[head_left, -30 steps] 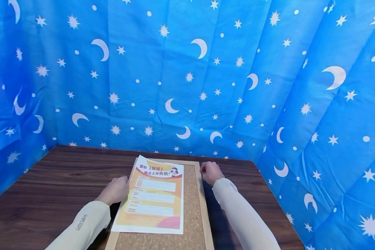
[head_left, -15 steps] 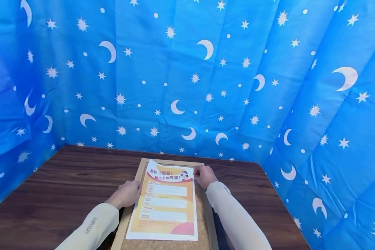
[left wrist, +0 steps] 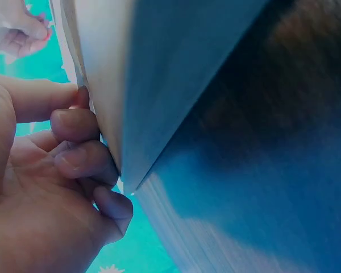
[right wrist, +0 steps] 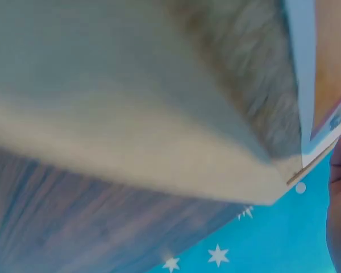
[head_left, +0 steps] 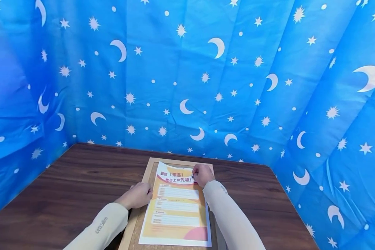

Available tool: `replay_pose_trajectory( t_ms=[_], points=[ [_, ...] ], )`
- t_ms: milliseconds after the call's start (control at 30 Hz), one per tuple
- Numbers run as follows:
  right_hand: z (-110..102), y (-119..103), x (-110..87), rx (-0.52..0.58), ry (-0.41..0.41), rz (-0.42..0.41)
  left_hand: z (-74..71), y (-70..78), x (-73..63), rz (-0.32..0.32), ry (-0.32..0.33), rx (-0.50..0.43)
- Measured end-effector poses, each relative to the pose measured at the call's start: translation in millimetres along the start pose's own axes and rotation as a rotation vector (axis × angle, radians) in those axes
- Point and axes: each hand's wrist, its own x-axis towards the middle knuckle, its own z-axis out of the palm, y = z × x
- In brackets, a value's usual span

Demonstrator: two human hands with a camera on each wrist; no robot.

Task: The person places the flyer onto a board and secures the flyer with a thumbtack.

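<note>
A printed yellow, orange and white poster sheet [head_left: 178, 208] lies over a cork board [head_left: 143, 222] with a pale wooden frame [head_left: 146, 177]. At the poster's left edge my left hand [head_left: 135, 195] pinches the paper between thumb and forefinger; its other fingers [left wrist: 74, 159] curl against the board's side. My right hand [head_left: 203, 175] is over the poster's top right part, fingers bent, covering part of the printed cartoon head. A small reddish spot shows at the fingertips of the right hand [left wrist: 23, 34] in the left wrist view; whether they hold something is unclear.
The board rests on a dark wood-grain table [head_left: 90, 170]. Behind and beside the table hangs a blue cloth [head_left: 162, 69] with white moons and stars. Pale sleeves [head_left: 100, 225] cover both forearms.
The poster has slid right across the board, away from the left frame strip, with the left hand following. The right hand has come from beside the frame onto the poster's top right part.
</note>
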Motion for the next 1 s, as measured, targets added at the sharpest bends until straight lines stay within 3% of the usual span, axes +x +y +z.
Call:
replay_pose_trajectory(
  t_ms=[233,433,600,1000],
  points=[
    [13.6,0.2,10.5,0.079,0.022,0.093,-0.7,5.8,3.0,0.032,-0.007,0.012],
    [16.6,-4.2,17.1,0.151,0.023,0.184,-2.7,6.6,2.0,0.015,-0.016,0.001],
    [15.9,-5.6,21.5,0.236,-0.024,0.246,-3.0,7.1,-1.8,0.003,-0.023,-0.016],
    [14.0,0.4,39.5,0.327,-0.140,0.309,-2.9,2.3,-6.2,0.015,-0.007,-0.040]
  ],
)
